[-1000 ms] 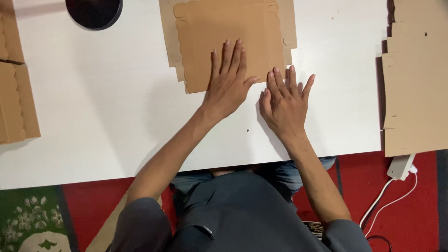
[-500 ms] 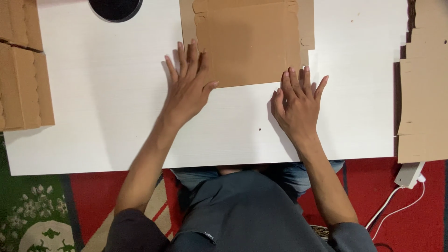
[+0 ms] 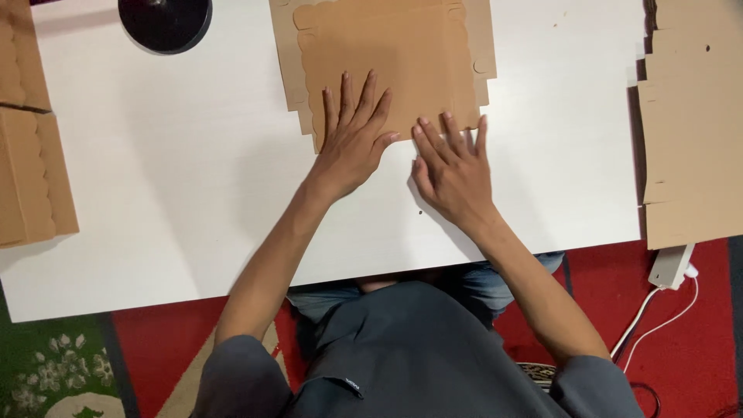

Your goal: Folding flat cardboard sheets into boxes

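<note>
1. Head view: a white table (image 3: 170,178) stands over a red rug (image 3: 696,325).
2. Brown cardboard stacks lie at the left edge (image 3: 31,178) and right edge (image 3: 689,124); a black round base (image 3: 165,22) sits top left.
3. A flat scallop-edged cardboard blank (image 3: 402,54) lies top centre.
4. The left hand (image 3: 352,143) presses flat on it, fingers spread; the right hand (image 3: 453,170), also spread, touches its near edge.

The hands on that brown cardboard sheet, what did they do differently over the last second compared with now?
The left hand, which half a second ago lay at the cardboard sheet's left edge, has slid back right onto its lower part. The right hand has shifted left, fingertips now on the sheet's bottom edge. Both hands stay flat and open; nothing was gripped or released. The cardboard stacks at the sides and the black round base stayed put.
</note>
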